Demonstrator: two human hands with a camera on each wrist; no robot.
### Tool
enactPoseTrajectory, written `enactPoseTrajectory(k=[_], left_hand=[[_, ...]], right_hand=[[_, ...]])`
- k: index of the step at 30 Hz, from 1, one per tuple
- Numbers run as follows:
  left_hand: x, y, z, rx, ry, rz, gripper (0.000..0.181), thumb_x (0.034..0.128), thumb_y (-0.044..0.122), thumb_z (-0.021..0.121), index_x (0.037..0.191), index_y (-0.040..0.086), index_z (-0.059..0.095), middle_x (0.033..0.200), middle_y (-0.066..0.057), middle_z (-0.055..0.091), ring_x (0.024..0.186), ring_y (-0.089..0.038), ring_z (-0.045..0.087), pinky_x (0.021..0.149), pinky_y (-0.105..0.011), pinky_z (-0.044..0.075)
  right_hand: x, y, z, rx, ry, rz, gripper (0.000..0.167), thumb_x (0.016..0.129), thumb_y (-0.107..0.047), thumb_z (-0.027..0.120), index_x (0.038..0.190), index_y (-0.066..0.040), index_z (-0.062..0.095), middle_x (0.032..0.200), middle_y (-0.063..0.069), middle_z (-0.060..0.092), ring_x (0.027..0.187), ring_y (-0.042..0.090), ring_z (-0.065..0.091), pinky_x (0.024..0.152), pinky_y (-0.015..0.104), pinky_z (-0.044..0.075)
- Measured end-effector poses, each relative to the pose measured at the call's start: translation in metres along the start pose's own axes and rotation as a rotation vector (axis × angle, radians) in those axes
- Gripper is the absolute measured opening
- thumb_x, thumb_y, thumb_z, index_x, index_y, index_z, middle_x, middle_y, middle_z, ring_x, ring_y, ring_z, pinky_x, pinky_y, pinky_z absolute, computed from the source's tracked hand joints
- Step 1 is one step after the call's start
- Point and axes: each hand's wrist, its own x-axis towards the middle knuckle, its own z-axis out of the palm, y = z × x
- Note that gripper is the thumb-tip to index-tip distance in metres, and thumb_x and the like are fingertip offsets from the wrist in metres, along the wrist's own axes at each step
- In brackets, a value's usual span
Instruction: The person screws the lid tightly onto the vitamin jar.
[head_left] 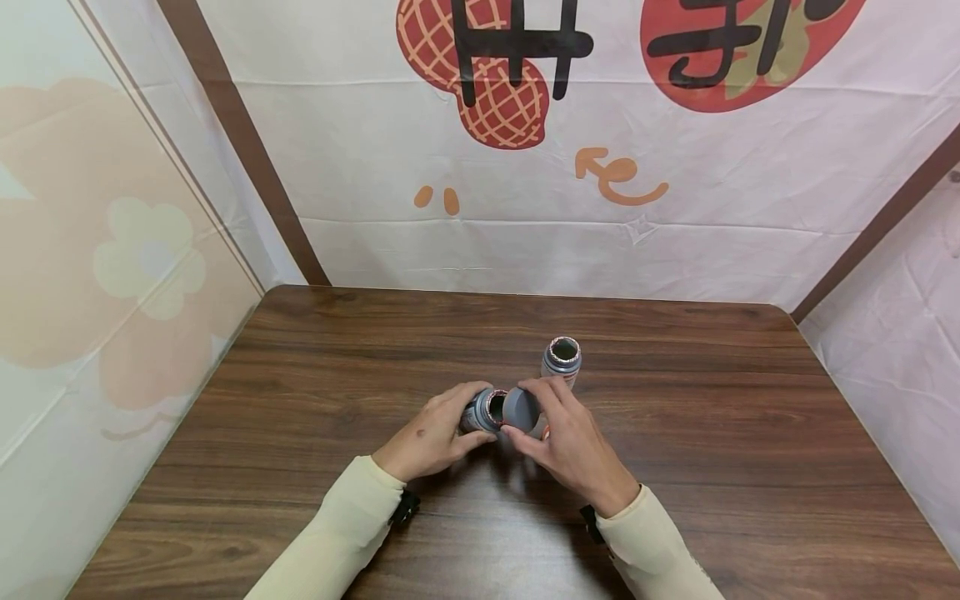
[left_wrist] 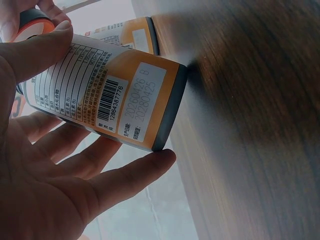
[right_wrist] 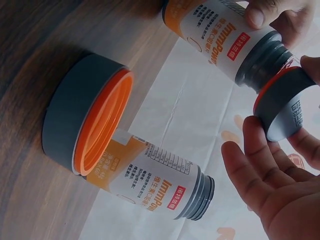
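My left hand point(head_left: 431, 435) grips a white and orange vitamin tablet bottle point(left_wrist: 112, 95) with a dark grey neck, thumb on one side and fingers on the other. The bottle leans, its uncapped mouth turned toward the right hand; whether its base touches the table, I cannot tell. With thumb and fingertips my right hand point(head_left: 576, 437) pinches a dark grey cap point(right_wrist: 282, 102) with an orange inner rim, at the edge of that mouth and tilted. A second such bottle point(right_wrist: 155, 180) stands upright without a cap just beyond the right hand.
Another grey cap point(right_wrist: 75, 112) lies on the table near the standing bottle, its orange inside facing up; the right hand mostly hides it from the head camera. The brown wood table point(head_left: 337, 333) ends at a white printed curtain point(head_left: 360, 250) behind and at the sides.
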Motion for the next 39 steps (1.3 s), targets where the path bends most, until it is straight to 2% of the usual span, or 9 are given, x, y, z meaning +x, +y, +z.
enactPoseTrajectory(k=[6,15,39], left_hand=[[-0.0001,-0.0001,-0.0002,0.012,0.002,0.005,0.055,0.0849,0.014,0.082,0.131,0.007,0.053,0.122,-0.008,0.061,0.105,-0.019,0.061,0.089,-0.039,0.052],[0.0002,0.0003,-0.0004,0.022,0.001,0.011,0.054,0.0853,0.014,0.081,0.13,0.007,0.053,0.122,-0.007,0.061,0.105,-0.018,0.061,0.09,-0.039,0.052],[0.0001,0.0004,0.0001,0.023,0.001,0.015,0.052,0.0858,0.013,0.081,0.13,0.008,0.053,0.123,-0.006,0.061,0.107,-0.018,0.061,0.091,-0.039,0.051]], right_hand=[[0.0008,-0.0023,-0.0001,0.001,-0.017,0.023,0.054,0.081,-0.024,0.085,0.125,-0.003,0.06,0.111,0.008,0.059,0.067,0.017,0.057,0.06,0.024,0.05],[0.0023,-0.0031,0.0014,-0.027,-0.004,0.008,0.056,0.081,-0.026,0.085,0.126,-0.004,0.062,0.11,0.007,0.058,0.084,0.016,0.061,0.067,0.03,0.054],[0.0054,-0.0065,0.0043,-0.025,-0.019,0.003,0.055,0.082,-0.028,0.084,0.127,-0.004,0.064,0.109,0.008,0.057,0.084,0.017,0.062,0.067,0.03,0.054]])
